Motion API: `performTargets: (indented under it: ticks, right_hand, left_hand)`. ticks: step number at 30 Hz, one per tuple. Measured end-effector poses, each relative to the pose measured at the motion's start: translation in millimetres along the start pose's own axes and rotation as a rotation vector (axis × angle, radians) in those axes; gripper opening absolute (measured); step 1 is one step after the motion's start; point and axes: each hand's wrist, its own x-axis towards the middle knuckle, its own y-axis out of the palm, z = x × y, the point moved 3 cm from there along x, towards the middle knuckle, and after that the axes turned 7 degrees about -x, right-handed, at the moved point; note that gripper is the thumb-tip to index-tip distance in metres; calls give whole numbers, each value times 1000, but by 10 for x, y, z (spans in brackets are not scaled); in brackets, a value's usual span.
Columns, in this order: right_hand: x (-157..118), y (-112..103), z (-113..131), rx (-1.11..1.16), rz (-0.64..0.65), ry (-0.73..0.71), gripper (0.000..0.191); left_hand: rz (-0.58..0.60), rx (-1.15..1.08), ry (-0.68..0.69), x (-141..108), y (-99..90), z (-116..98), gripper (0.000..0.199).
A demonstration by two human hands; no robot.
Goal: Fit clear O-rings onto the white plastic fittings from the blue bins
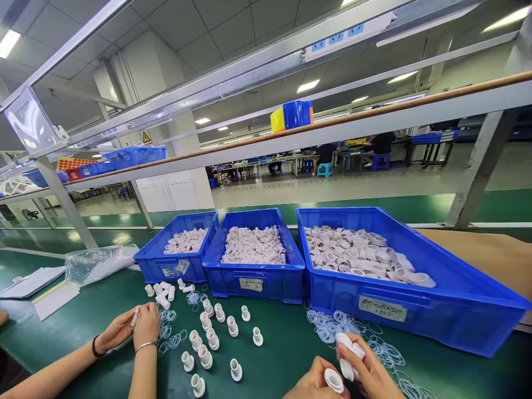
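Near the bottom edge, my left hand [312, 382] has its fingers closed on a white flanged cap [333, 380]. Just to the right, my right hand [372, 372] grips several white plastic pieces [346, 340], bunched between thumb and fingers. The two hands are close together, with their lower parts cut off by the frame. Clear thin rings [386, 352] lie on the green table [266, 377] behind and beside my right hand. Several white flanged tubes [236, 369] stand upright to the left of my hands.
Three blue bins [253, 282] of white parts line the table's back. At left, a co-worker's two hands [145, 327] hold a small white part, near more clear rings [166, 332] and loose white tubes [163, 299]. A plastic bag [97, 263] and papers lie far left; a shelf crosses above.
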Motion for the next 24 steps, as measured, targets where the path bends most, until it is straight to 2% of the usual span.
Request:
performTargets:
  ticks: [3, 6, 12, 16, 18, 21, 24]
  right_hand:
    - [-40, 52, 39, -126, -4, -47, 47]
    - [-111, 113, 110, -220, -65, -63, 46]
    - [-206, 209, 193, -208, -110, -25, 45]
    - [-193, 205, 193, -130, -96, -10, 47]
    - [-170, 173, 195, -42, -76, 26, 48]
    - [-123, 76, 204, 173, -52, 80, 45]
    - [-83, -62, 185, 381, -52, 119, 41]
  left_hand:
    - [-74, 30, 86, 19, -31, 20, 68]
    - [-108, 115, 192, -10, -10, -13, 69]
    - [-156, 227, 311, -82, 74, -102, 61]
    - [-161, 269, 325, -111, 99, -170, 56]
    - [-188, 211, 326, -113, 78, -199, 57]
    - [-227, -7, 323, -129, 48, -258, 54]
    - [-200, -192, 302, -176, 75, -344, 47]
